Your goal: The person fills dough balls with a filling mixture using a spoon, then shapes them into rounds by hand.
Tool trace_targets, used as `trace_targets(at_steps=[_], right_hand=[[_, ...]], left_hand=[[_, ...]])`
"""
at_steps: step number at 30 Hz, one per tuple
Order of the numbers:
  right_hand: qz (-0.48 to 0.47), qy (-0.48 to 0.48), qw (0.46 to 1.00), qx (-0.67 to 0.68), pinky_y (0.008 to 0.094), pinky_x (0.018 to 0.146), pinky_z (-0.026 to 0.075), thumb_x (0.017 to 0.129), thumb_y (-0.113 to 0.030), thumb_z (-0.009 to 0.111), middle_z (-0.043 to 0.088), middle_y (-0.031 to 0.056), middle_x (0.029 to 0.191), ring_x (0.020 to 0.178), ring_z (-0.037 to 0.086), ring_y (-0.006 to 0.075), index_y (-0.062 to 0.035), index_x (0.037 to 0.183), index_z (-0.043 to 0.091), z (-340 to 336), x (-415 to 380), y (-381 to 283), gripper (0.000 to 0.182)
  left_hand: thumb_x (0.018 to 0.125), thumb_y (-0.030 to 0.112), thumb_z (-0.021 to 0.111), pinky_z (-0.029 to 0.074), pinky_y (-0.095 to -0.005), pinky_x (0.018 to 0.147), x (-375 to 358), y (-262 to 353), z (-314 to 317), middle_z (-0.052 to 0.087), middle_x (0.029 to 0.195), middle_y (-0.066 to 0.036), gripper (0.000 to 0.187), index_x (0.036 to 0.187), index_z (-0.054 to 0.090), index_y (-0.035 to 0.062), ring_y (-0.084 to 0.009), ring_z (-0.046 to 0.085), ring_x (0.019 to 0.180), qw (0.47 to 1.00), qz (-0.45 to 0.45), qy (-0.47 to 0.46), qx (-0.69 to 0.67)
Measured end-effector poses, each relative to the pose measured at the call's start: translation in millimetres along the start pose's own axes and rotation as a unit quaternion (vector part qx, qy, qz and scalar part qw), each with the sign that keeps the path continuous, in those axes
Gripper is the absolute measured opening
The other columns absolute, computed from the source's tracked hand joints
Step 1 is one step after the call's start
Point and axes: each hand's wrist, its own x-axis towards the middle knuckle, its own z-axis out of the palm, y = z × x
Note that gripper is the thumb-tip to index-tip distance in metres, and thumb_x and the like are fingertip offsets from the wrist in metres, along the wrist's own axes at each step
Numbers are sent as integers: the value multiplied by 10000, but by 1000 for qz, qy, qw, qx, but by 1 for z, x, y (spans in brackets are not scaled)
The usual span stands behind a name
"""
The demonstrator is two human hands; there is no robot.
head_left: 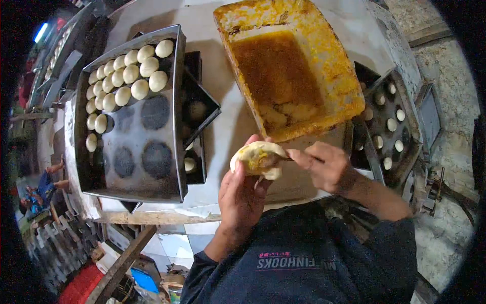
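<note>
My left hand (237, 195) is closed around a piece of pale dough (245, 155), which is opened out and bent over the fingers. Yellow filling (259, 161) is smeared on the dough's inner side. From the right, my right hand (326, 166) grips a thin-handled filling tool (289, 156); its working end is within the dough and I cannot make out its shape. Just beyond both hands is a large rectangular tub (242, 83), its walls coated with yellow-orange residue and a brown-orange layer across its bottom.
On the left, a deep metal tray (179, 121) holds rows of round dough balls (130, 74) and rests on other trays stacked askew. More trays (390, 175) with small dough pieces (392, 125) stand right. The table's front edge (157, 218) runs near my body.
</note>
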Motion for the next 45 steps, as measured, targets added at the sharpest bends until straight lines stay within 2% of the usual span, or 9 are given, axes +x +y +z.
trace_targets(at_steps=[9, 11, 14, 16, 24, 29, 32, 38, 45], right_hand=[[148, 83, 983, -70, 401, 768, 498, 788, -13, 527, 569, 169, 950, 846, 573, 343, -82, 1325, 530, 158, -71, 73, 542], [403, -58, 902, 142, 406, 821, 495, 827, -77, 574, 588, 202, 1064, 956, 578, 358, -95, 1277, 568, 167, -67, 101, 451], [62, 173, 970, -158, 329, 768, 520, 880, -37, 587, 561, 133, 1047, 884, 607, 266, 19, 1126, 635, 144, -53, 60, 257], [97, 185, 976, 64, 313, 766, 525, 894, -58, 591, 562, 125, 1081, 892, 614, 232, 39, 1069, 648, 113, -50, 7, 208], [316, 291, 527, 734, 322, 811, 576, 882, -60, 624, 602, 135, 1044, 844, 652, 196, 111, 942, 652, 82, -127, -28, 184], [65, 303, 935, 172, 322, 777, 521, 798, -59, 678, 582, 140, 977, 922, 621, 246, 52, 927, 656, 31, -161, -89, 171], [41, 332, 933, 134, 293, 717, 526, 780, 5, 680, 615, 119, 967, 873, 643, 233, 28, 911, 674, 17, -170, -109, 133], [-56, 303, 937, 163, 344, 713, 498, 824, -1, 625, 592, 125, 949, 835, 617, 277, 6, 888, 606, -14, -172, -128, 67], [132, 118, 899, 401, 265, 503, 481, 820, -249, 744, 631, 128, 841, 613, 627, 118, 16, 958, 673, 2, -133, -131, 307]], left_hand=[[976, 212, 510, 493, -345, 943, -19, -21, -69, 538, 1280, -160, 420, 1294, 472, -61, -241, 565, 1133, 972, 145, 165, 84], [977, 210, 509, 492, -346, 950, -26, -28, -69, 536, 1287, -156, 416, 1290, 475, -61, -242, 563, 1141, 970, 156, 168, 84], [978, 195, 503, 481, -361, 972, -39, -43, -59, 534, 1297, -148, 401, 1288, 480, -57, -245, 549, 1167, 975, 181, 114, 68], [985, 194, 484, 472, -383, 986, -49, -62, -44, 522, 1319, -138, 405, 1307, 467, -50, -245, 532, 1191, 973, 182, 116, 77], [1007, 246, 429, 359, -397, 1077, -75, -163, -20, 485, 1339, -143, 471, 1400, 359, -4, -252, 471, 1246, 983, 176, 30, 43], [974, 112, 438, 325, -356, 1057, -110, -220, 1, 267, 1445, -203, 647, 1489, 63, -6, -274, 404, 1268, 843, 287, 9, 455], [985, 144, 426, 309, -340, 1061, -134, -214, 16, 376, 1390, -188, 684, 1509, -6, 61, -254, 408, 1264, 792, 327, -17, 515], [924, 239, 596, 353, -332, 1035, -152, -186, 12, 442, 1334, -158, 611, 1423, 338, -1, -238, 467, 1204, 940, 262, -129, 179], [918, 288, 590, 436, -422, 939, -144, -142, -13, 507, 1264, -236, 306, 1082, 577, 31, -299, 532, 1116, 761, 510, -63, 395]])
